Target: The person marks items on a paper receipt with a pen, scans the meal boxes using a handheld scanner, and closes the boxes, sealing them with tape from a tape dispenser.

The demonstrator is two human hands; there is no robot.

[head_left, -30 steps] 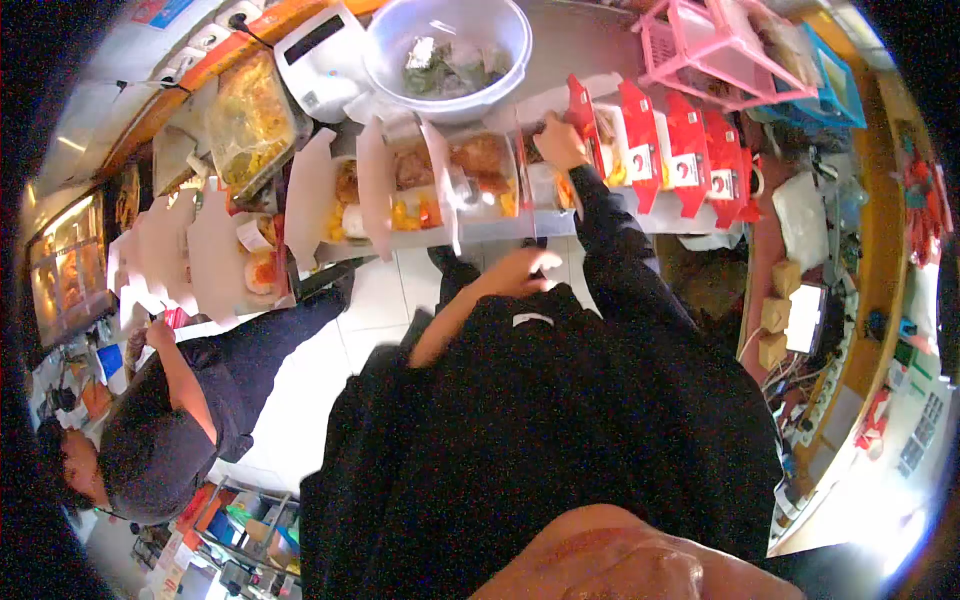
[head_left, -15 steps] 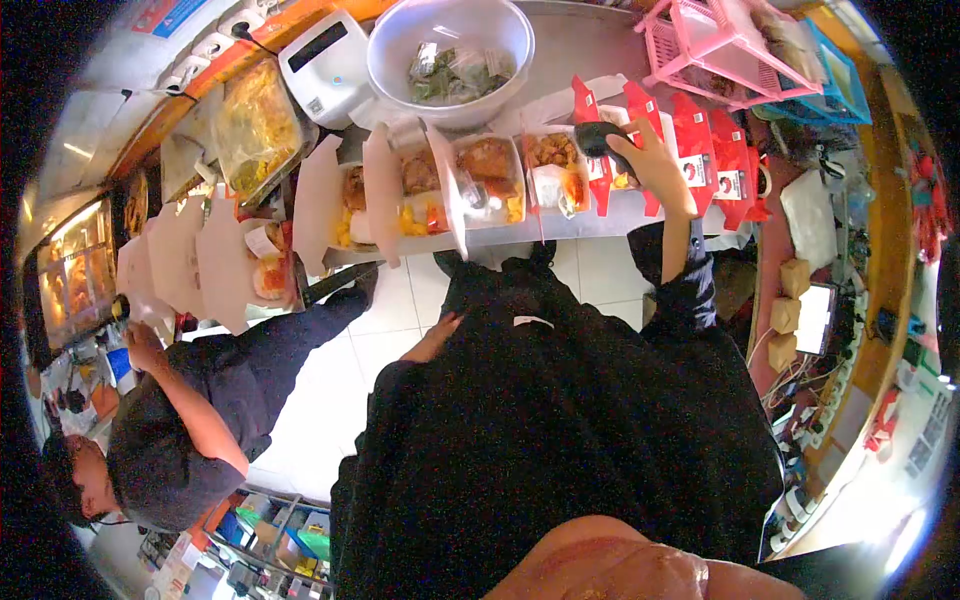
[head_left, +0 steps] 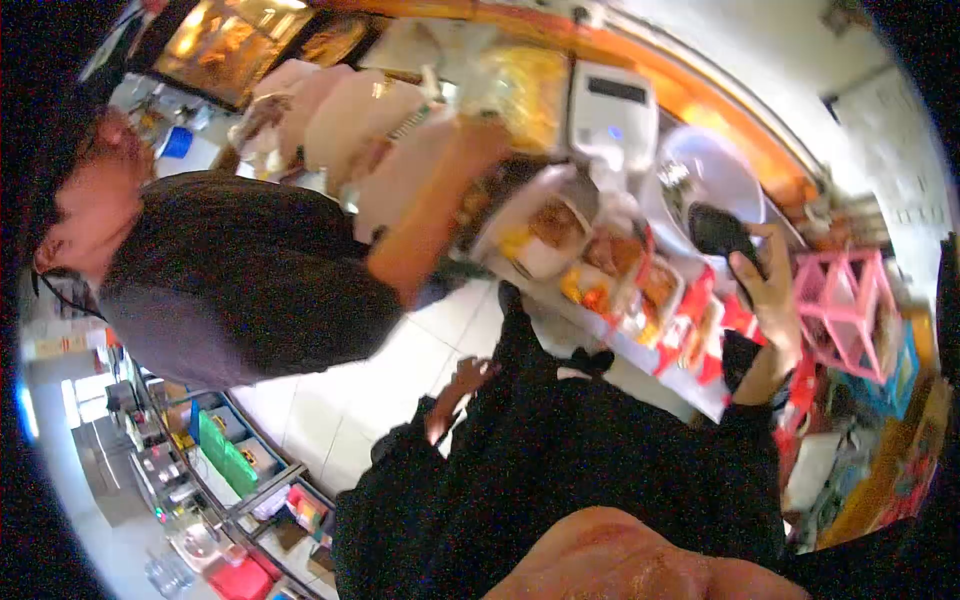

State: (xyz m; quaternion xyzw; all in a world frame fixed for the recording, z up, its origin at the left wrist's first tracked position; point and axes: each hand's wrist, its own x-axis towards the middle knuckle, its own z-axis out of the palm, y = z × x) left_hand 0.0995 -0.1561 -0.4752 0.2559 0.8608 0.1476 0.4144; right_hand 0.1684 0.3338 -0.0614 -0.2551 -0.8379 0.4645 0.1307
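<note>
My right hand (head_left: 770, 290) is closed round a black, rounded, palm-sized object (head_left: 718, 232), whose kind is unclear. It is raised over the counter, in front of the clear plastic bowl (head_left: 735, 165) with green leafy packets. Below it stand red food boxes (head_left: 690, 335) and open meal boxes (head_left: 550, 240) with fried chicken, rice and yellow pieces. My left hand (head_left: 468, 382) hangs low beside my body above the tiled floor, fingers apart, touching nothing I can see; blur softens its outline.
A co-worker in dark clothes (head_left: 240, 270) stands close on the left, a blurred arm (head_left: 440, 215) reaching over the boxes. Behind are a white device (head_left: 612, 115) and a tray of yellow food (head_left: 520, 95). A pink rack (head_left: 845, 305) stands at right.
My view has swung left and tilted. The co-worker has come closer, an arm now across the counter. My right hand has lifted the black object from over the red boxes towards the bowl.
</note>
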